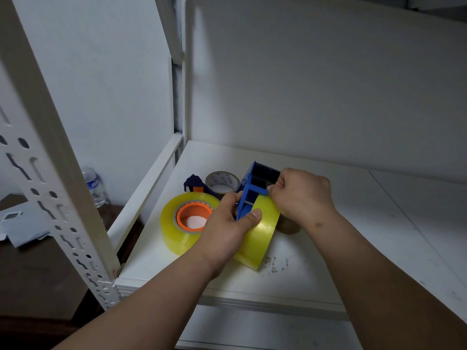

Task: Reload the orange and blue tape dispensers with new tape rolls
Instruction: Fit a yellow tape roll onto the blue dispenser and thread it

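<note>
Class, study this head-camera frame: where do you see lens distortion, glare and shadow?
Head view: wide-angle distortion bows the slotted shelf post; soft glare streaks the yellow tape roll held with the blue dispenser; shadow darkens the floor by the water bottle; both hands look sharp.

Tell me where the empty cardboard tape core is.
The empty cardboard tape core lies on the white shelf, behind the orange-cored tape roll, just left of the blue dispenser.

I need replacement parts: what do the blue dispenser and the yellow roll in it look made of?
Blue dispenser: looks like rigid moulded plastic, with an even matte colour and ribbed walls. Yellow roll: probably clear plastic film tape, glossy and translucent with a yellow tint.
</note>
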